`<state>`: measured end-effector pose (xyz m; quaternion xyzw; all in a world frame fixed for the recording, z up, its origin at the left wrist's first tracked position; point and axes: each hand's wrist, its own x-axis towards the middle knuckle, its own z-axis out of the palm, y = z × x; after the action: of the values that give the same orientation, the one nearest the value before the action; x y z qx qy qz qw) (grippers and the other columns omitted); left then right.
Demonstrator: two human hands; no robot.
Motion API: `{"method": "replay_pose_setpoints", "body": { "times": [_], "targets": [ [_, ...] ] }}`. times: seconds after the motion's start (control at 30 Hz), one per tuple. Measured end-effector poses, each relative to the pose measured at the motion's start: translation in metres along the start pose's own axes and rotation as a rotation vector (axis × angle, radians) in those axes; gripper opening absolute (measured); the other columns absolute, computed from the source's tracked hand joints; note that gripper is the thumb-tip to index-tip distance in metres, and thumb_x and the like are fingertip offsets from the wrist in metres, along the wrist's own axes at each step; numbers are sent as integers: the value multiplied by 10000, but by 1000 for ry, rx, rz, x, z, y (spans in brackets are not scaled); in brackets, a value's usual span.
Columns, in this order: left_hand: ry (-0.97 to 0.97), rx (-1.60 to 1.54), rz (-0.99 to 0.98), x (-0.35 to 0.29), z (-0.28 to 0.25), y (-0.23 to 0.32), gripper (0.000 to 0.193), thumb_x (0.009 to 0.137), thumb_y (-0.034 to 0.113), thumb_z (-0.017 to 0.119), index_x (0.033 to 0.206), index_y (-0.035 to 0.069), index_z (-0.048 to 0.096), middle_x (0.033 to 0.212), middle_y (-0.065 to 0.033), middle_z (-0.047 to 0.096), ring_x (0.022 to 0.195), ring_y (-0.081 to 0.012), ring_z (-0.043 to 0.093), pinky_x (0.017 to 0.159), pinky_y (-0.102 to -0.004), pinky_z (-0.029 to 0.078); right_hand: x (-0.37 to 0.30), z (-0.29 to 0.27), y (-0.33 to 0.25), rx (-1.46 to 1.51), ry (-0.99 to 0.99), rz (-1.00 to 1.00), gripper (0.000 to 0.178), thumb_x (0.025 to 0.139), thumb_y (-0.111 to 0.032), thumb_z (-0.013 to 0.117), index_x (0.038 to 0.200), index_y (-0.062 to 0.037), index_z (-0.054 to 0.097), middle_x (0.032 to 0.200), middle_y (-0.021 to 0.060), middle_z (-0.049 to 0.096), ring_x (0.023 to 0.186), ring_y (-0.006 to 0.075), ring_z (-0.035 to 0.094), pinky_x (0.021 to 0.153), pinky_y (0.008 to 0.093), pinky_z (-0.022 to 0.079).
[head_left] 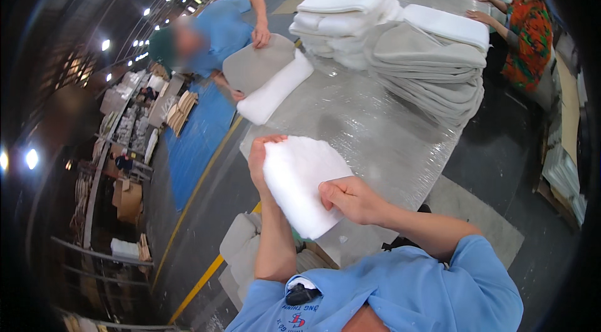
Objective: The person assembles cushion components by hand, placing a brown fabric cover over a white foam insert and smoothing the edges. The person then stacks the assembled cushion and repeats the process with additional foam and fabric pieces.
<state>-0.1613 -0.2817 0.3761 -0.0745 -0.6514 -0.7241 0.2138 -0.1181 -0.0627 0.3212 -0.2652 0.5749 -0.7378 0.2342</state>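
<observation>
A white fluffy pad [303, 175] is held up over the near end of the table. My left hand [258, 160] grips its left edge, with the fingers curled over the top and partly hidden behind it. At the lower right of the pad, my right hand [350, 199] is closed, thumb against curled fingers, pinching the fluffy material. Beyond my hands, another long white pad [275, 91] lies on the plastic-covered table [388, 150], beside a grey rounded piece [256, 64] handled by a co-worker in blue.
Stacked white pads [344, 9] and a pile of grey covers [432, 75] occupy the far table. A co-worker in a patterned shirt [529, 37] reaches in at the right. Grey folded pieces [241, 241] sit below my left forearm. A blue sheet [197, 144] covers floor at left.
</observation>
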Motion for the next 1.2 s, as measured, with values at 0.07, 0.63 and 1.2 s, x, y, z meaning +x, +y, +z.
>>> {"method": "replay_pose_setpoints", "body": {
  "times": [0.07,0.63,1.2],
  "targets": [
    [118,11,-159,-12,-15,15,405,1101,373,557,1202,-7,658,1164,-154,689,1090,-231,659,969,-362,532,10,8,4,-51,18,-20,505,1116,-423,527,828,-30,658,722,54,615,707,147,569,667,350,470],
    [282,-260,-356,-70,-82,41,713,1112,209,527,1724,157,163,1632,-149,428,1434,-307,512,1143,-452,490,132,70,2,-521,-49,-80,428,1098,-427,516,1025,-48,701,843,178,718,804,346,699,762,456,525],
    [310,-129,-396,-64,-62,46,894,995,7,533,1739,141,56,1695,-165,329,1446,-297,494,1152,-412,473,127,61,27,-709,48,-62,418,1101,-377,502,917,-52,689,847,236,726,850,470,697,824,567,532]
  ]
}}
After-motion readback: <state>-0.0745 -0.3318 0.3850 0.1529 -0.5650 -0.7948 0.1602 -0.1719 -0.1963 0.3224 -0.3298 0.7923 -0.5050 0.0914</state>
